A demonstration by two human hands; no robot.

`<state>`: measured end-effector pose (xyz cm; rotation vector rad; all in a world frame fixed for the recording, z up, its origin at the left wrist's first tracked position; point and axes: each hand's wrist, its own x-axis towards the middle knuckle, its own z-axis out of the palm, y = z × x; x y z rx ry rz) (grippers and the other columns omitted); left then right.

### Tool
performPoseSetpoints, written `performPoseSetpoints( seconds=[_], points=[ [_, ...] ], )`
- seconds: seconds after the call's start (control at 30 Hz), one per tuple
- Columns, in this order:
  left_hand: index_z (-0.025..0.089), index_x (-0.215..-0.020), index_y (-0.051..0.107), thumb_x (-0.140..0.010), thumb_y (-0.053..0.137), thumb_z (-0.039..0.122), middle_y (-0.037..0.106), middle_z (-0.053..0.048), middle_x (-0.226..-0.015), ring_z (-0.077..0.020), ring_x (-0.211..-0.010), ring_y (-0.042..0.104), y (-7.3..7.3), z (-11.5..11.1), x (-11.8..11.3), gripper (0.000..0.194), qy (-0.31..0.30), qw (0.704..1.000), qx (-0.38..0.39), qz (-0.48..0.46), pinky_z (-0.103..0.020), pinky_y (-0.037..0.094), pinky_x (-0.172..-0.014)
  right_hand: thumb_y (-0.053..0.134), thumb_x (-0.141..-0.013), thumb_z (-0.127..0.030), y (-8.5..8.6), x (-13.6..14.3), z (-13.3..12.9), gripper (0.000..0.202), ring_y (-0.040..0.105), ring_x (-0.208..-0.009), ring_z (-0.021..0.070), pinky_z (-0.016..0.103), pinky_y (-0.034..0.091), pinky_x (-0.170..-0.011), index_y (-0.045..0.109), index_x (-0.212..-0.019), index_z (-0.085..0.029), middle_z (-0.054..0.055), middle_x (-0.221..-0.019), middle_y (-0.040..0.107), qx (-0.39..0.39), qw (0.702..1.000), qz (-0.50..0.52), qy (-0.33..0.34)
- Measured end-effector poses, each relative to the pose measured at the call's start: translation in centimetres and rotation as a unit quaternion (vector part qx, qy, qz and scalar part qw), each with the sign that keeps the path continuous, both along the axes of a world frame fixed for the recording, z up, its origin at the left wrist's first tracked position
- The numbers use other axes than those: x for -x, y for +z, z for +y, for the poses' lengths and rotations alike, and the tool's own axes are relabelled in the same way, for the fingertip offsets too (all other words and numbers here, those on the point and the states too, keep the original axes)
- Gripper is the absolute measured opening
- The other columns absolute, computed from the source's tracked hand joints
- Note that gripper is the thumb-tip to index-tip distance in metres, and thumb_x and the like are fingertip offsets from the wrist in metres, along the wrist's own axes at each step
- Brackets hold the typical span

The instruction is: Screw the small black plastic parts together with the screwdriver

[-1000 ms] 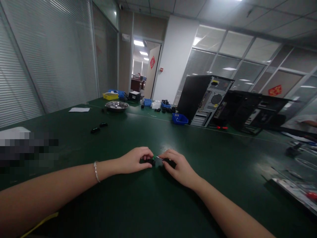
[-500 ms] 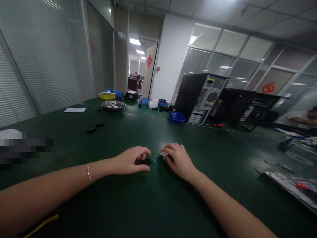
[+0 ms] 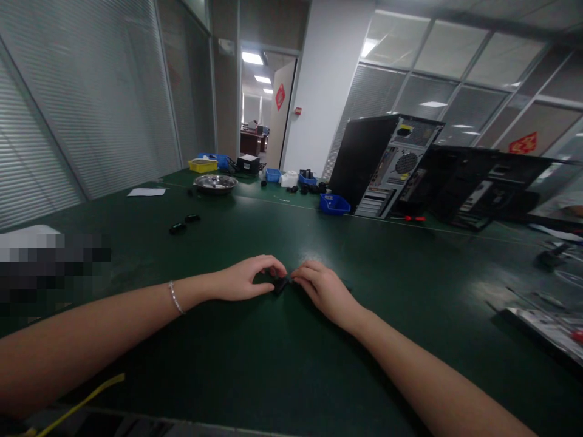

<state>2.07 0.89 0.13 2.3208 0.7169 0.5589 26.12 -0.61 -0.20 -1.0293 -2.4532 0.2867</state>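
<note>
My left hand [image 3: 252, 279] rests low over the green table, thumb and fingers closed around a small black block-like part [image 3: 281, 285]. The part is tilted, and its kind is too small to tell. Just to its right, my right hand [image 3: 325, 292] has its fingers pinched together near the part's end. Whatever they hold is hidden behind the fingertips. Beyond the right wrist a tiny dark piece [image 3: 350, 288] partly shows. Farther left on the table lie two similar small black parts, a nearer one [image 3: 177, 227] and a farther one [image 3: 192, 218].
A metal dish [image 3: 215, 184], a white paper [image 3: 146, 192] and a yellow bin [image 3: 203, 165] stand at the back left. Behind the hands are a blue bin [image 3: 334, 204] and a computer tower [image 3: 364, 161]. An open metal panel [image 3: 542, 334] lies at the right.
My hands have drawn closer together at the black part. The small green piece between them no longer shows there. My right fingers have pinched closed. The view has tilted downward and shifted slightly left.
</note>
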Motion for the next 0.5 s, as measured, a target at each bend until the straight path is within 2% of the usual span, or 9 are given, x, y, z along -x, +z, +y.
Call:
performPoseSetpoints(
  seconds=[0.1, 0.2, 0.37, 0.5],
  points=[
    [0.021, -0.123, 0.052, -0.086, 0.062, 0.026, 0.055, -0.006, -0.114, -0.0193, -0.104, 0.052, 0.0, -0.1, -0.2, 0.039, -0.004, 1.000, -0.014, 0.006, -0.032, 0.043, -0.091, 0.048, -0.093, -0.015, 0.5, -0.3, -0.1, 0.017, 0.059, -0.085, 0.0168, 0.029, 0.046, -0.077, 0.065, -0.096, -0.019, 0.005, -0.091, 0.063, 0.015, 0.998, 0.062, -0.014],
    [0.022, -0.122, 0.054, -0.084, 0.065, 0.034, 0.056, -0.006, -0.111, -0.0214, -0.103, 0.051, 0.0, -0.4, -0.5, 0.042, -0.002, 0.999, -0.038, 0.024, -0.034, 0.043, -0.091, 0.049, -0.092, -0.015, 0.8, -0.6, -0.4, 0.015, 0.060, -0.078, 0.0150, 0.027, 0.046, -0.071, 0.062, -0.097, -0.019, 0.003, -0.087, 0.063, 0.068, 0.992, 0.099, -0.031],
    [0.021, -0.117, 0.055, -0.084, 0.065, 0.032, 0.055, -0.006, -0.110, -0.0217, -0.104, 0.051, 0.1, -0.9, -0.9, 0.036, 0.017, 0.998, -0.046, 0.038, -0.034, 0.043, -0.090, 0.054, -0.090, -0.018, 0.6, -0.6, -0.6, 0.006, 0.059, -0.070, 0.0134, 0.024, 0.045, -0.064, 0.057, -0.096, -0.019, 0.000, -0.078, 0.062, 0.157, 0.982, 0.100, -0.026],
    [0.020, -0.114, 0.054, -0.081, 0.065, 0.026, 0.054, -0.006, -0.107, -0.0204, -0.100, 0.052, 0.3, -1.3, -1.2, 0.035, 0.030, 0.998, -0.040, 0.031, -0.033, 0.045, -0.087, 0.057, -0.088, -0.016, 0.5, -0.6, -0.6, 0.005, 0.058, -0.076, 0.0145, 0.025, 0.045, -0.069, 0.062, -0.088, -0.018, 0.002, -0.082, 0.062, 0.108, 0.993, 0.039, 0.019]
  ],
)
